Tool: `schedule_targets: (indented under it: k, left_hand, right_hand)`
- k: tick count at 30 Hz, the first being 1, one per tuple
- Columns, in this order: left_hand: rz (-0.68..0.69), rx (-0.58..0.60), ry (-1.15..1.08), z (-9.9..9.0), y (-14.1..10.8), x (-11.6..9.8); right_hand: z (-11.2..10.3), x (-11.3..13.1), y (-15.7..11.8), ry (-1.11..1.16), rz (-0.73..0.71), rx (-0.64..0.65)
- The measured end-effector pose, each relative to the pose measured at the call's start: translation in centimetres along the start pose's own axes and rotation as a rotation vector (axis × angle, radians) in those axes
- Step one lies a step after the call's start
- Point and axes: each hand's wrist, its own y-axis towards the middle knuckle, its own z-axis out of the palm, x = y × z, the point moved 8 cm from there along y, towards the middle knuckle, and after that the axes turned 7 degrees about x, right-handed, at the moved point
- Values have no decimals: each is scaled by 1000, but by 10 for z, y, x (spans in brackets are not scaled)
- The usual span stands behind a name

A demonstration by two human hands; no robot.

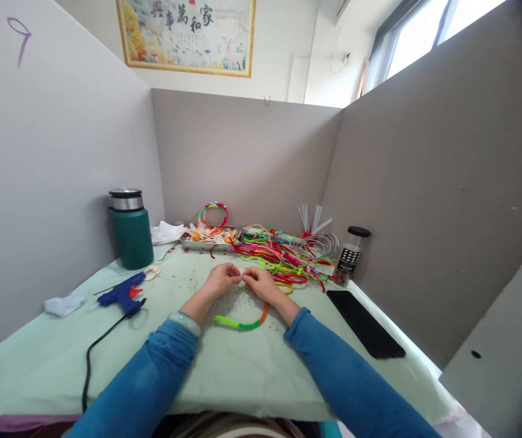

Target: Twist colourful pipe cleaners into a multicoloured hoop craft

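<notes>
My left hand (222,281) and my right hand (261,283) meet at the middle of the table, fingertips pinched and nearly touching. Something small and pale seems to be between them, too small to make out. A curved fuzzy strip (246,326), light green, green and orange, lies on the cloth below my hands; its orange end passes beside my right wrist. Just behind my hands spreads a pile of colourful fuzzy stems (283,249). A metal tray (210,246) of pale and orange pieces stands behind my left hand, with a multicoloured fuzzy ring (227,216) on it.
On the left are a green bottle (132,237), a blue glue gun (121,294) with a black cord and a folded white cloth (63,305). To the right stand a black-lidded jar (350,255) and a black phone (365,323). Glue sticks (316,220) and wire coils (327,244) lie behind. Grey partitions enclose the table.
</notes>
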Motion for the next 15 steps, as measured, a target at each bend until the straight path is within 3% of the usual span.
schedule_targets:
  k: [8,15]
  left_hand:
    - [125,-42,543,-1,-4,-17]
    - [122,-43,871,4,-10,-24]
  right_hand:
    - [0,-7,3,-56,17,-19]
    - [0,-7,4,-78,25,-18]
